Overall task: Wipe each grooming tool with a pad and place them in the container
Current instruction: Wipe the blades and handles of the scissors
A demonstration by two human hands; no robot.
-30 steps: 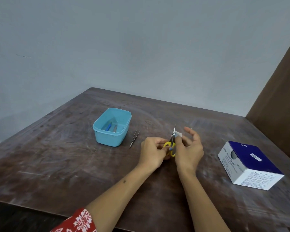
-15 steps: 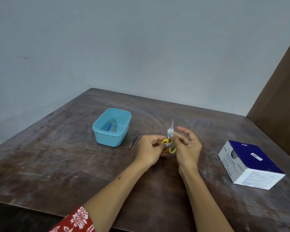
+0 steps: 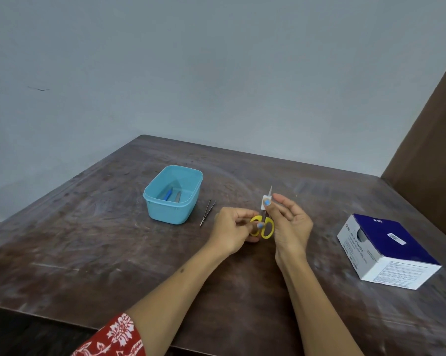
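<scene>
Both hands work: the left hand (image 3: 230, 231) grips the yellow scissors (image 3: 263, 224); the right hand (image 3: 290, 224) pinches the pad (image 3: 265, 202) around the blades, best drawn tipward.

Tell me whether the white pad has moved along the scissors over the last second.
Yes. The white pad, pinched by the right hand, slid down the blade of the scissors toward the yellow handles, which stayed roughly level with the tweezers.
</scene>
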